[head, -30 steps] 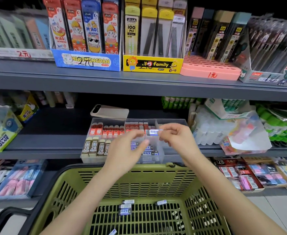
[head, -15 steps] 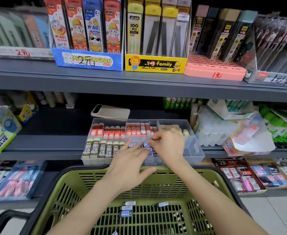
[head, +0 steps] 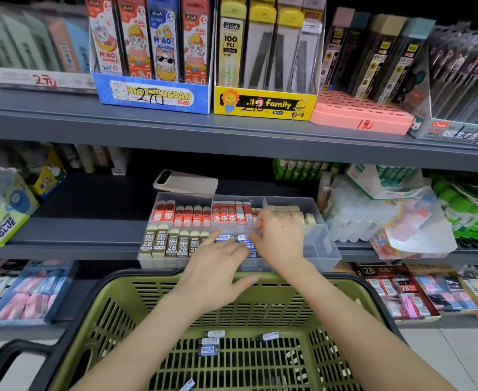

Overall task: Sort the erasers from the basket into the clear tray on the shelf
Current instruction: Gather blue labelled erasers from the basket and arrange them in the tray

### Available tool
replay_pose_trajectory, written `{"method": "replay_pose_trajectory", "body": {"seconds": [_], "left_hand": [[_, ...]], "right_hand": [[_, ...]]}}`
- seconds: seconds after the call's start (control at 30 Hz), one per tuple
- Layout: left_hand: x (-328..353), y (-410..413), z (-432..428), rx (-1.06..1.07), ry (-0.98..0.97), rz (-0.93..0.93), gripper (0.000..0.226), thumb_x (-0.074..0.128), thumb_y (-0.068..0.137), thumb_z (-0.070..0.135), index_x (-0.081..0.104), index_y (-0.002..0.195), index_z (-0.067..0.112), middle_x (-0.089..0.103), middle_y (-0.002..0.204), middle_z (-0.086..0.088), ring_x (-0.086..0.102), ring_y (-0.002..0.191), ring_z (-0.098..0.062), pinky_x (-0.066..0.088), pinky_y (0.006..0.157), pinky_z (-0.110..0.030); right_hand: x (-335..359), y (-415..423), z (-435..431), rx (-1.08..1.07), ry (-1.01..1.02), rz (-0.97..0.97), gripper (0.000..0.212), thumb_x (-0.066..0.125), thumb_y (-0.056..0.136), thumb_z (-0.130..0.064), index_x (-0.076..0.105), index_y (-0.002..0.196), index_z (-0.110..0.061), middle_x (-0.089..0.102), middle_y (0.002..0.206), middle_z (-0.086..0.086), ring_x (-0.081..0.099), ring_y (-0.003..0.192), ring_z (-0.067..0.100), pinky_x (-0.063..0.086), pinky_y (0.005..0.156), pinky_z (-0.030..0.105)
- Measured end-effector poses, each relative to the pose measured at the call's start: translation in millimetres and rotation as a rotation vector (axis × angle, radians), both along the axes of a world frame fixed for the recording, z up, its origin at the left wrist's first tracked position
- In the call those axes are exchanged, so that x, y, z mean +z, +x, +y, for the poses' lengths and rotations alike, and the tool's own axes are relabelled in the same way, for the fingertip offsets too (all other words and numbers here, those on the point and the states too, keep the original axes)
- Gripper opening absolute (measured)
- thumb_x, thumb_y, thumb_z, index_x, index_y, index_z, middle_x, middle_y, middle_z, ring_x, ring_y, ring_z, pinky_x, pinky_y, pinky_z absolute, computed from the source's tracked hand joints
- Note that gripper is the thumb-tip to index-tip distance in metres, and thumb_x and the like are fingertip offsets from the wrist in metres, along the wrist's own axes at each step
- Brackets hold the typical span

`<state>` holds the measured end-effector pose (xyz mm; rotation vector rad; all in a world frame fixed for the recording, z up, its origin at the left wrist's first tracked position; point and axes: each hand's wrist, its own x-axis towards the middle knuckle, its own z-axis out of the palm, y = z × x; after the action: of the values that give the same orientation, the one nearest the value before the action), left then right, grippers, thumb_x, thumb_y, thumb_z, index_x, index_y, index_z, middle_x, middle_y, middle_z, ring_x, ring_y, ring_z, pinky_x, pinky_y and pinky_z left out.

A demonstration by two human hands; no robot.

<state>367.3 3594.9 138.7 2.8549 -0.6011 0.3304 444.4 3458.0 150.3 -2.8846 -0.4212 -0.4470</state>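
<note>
Now I see the left hand [head: 218, 266] flat, fingers straight and apart, on the clear tray [head: 323, 244] front. At its 1 o'clock, blue erasers [head: 223, 237] lie in the tray under the right hand [head: 280, 241], whose fingers are bent; whether they grip, I cannot tell. At 6 o'clock, the basket [head: 288, 306] holds loose erasers [head: 211, 341].

The tray [head: 325, 244] sits at the front edge of the middle shelf [head: 77, 235]. A phone [head: 187, 183] lies just behind it and a glue box [head: 6, 218] stands well to its left. In the tray's left part, the 2B erasers [head: 164, 244] stand in front and a back row of erasers [head: 187, 214] behind them. The left hand [head: 218, 269] and right hand [head: 280, 241] meet over the middle front compartment. The basket [head: 113, 320] stands before and below the tray, with loose erasers [head: 209, 345] on its floor.
</note>
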Motion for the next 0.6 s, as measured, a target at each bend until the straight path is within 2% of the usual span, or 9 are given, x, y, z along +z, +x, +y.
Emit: {"method": "replay_pose_trajectory", "body": {"seconds": [0.13,0.2,0.3,0.37,0.43,0.47,0.53,0.6], "left_hand": [[0,-2,3,-0.013,-0.029,0.016,0.056,0.043,0.091,0.058,0.051,0.134,0.023,0.053,0.139,0.005,0.041,0.134,-0.012,-0.001,0.116,-0.03],[3,-7,5,-0.02,-0.048,0.003,0.05,0.049,0.092,0.052,0.055,0.131,0.021,0.055,0.137,0.004,0.043,0.133,-0.014,0.004,0.117,-0.031],[7,-26,11,-0.012,-0.096,-0.134,0.038,0.061,0.088,0.04,0.066,0.116,0.015,0.066,0.121,-0.003,0.058,0.117,-0.02,0.023,0.113,-0.041],[3,-42,23,0.01,-0.137,-0.241,0.033,0.055,0.089,0.035,0.069,0.109,0.013,0.068,0.114,-0.003,0.061,0.11,-0.02,0.031,0.111,-0.038],[-6,-63,37,0.043,-0.215,-0.297,0.029,0.053,0.089,0.031,0.071,0.101,0.012,0.069,0.105,-0.002,0.061,0.101,-0.019,0.038,0.101,-0.032],[-12,-75,42,0.069,-0.248,-0.298,0.026,0.053,0.088,0.029,0.071,0.097,0.012,0.069,0.098,-0.001,0.061,0.095,-0.018,0.041,0.093,-0.031],[-27,-95,45,0.115,-0.251,-0.194,0.018,0.061,0.086,0.026,0.071,0.094,0.014,0.068,0.09,0.001,0.061,0.086,-0.018,0.049,0.081,-0.033],[-49,-108,42,0.136,-0.138,0.141,0.027,0.065,0.087,0.033,0.067,0.11,0.02,0.064,0.1,0.002,0.057,0.096,-0.018,0.05,0.087,-0.038]], "right_hand": [[10,-9,-10,0.058,-0.053,-0.008,0.024,0.05,0.09,-0.042,0.059,0.101,-0.022,0.069,0.088,-0.005,0.058,0.092,0.02,0.024,0.084,0.033],[16,-19,-15,0.085,0.094,-0.058,0.02,0.056,0.089,-0.037,0.065,0.098,-0.022,0.07,0.084,-0.006,0.059,0.091,0.02,0.026,0.084,0.034],[22,-48,-24,0.2,0.397,-0.183,0.013,0.064,0.085,-0.029,0.069,0.085,-0.017,0.068,0.075,-0.009,0.057,0.076,0.017,0.032,0.079,0.034],[15,-75,-30,0.319,0.553,-0.211,0.017,0.059,0.086,-0.029,0.068,0.082,-0.016,0.063,0.074,-0.013,0.051,0.071,0.007,0.035,0.074,0.027],[-4,-101,-35,0.411,0.566,-0.155,0.02,0.055,0.087,-0.03,0.067,0.081,-0.015,0.059,0.072,-0.014,0.046,0.07,0.0,0.035,0.07,0.02],[-18,-111,-38,0.443,0.517,-0.045,0.02,0.057,0.087,-0.032,0.067,0.082,-0.016,0.06,0.073,-0.013,0.046,0.07,-0.001,0.036,0.07,0.019],[-50,-128,-42,0.462,0.306,0.386,0.023,0.061,0.086,-0.038,0.067,0.096,-0.019,0.066,0.085,-0.009,0.05,0.077,0.001,0.044,0.076,0.022],[-86,-145,-45,0.482,0.044,0.827,0.042,0.065,0.083,-0.044,0.059,0.119,-0.023,0.063,0.113,-0.004,0.055,0.097,0.007,0.048,0.091,0.032]]}}
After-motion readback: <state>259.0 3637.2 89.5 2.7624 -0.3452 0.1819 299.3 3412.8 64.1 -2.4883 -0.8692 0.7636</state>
